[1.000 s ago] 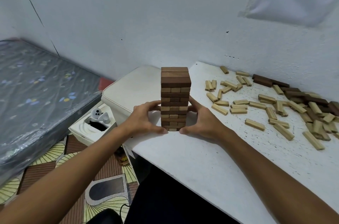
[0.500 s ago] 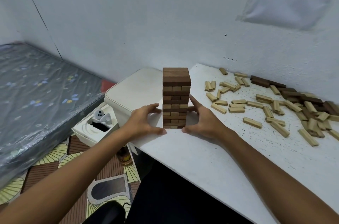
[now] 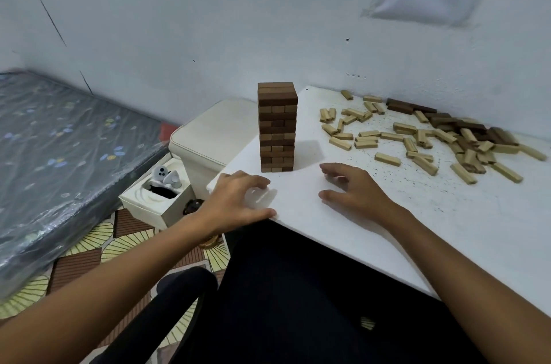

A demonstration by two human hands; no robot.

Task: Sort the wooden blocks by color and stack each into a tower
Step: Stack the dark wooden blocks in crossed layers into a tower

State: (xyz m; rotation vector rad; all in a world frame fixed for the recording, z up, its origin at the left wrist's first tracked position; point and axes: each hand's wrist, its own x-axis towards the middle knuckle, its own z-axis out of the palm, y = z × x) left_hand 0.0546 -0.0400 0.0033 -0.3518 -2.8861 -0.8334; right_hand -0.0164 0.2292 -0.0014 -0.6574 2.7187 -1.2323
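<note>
A dark brown block tower point(image 3: 278, 126) stands upright near the left end of the white table point(image 3: 447, 229). My left hand point(image 3: 238, 202) hovers over the table's front-left corner, fingers loosely curved, holding nothing. My right hand point(image 3: 354, 190) is over the table to the tower's front right, fingers spread and empty. Both hands are apart from the tower. Several loose light blocks point(image 3: 387, 159) lie scattered to the right, with several dark blocks point(image 3: 411, 106) mixed in near the wall.
A cream storage box point(image 3: 208, 137) stands behind the table's left end. On the floor is a small white box point(image 3: 149, 202) with game controllers in it. A plastic-wrapped mattress point(image 3: 59, 155) lies at left. My dark-clothed legs are under the table's front edge.
Both hands have let go of the tower's base and drawn back toward me. The tower stays upright in place.
</note>
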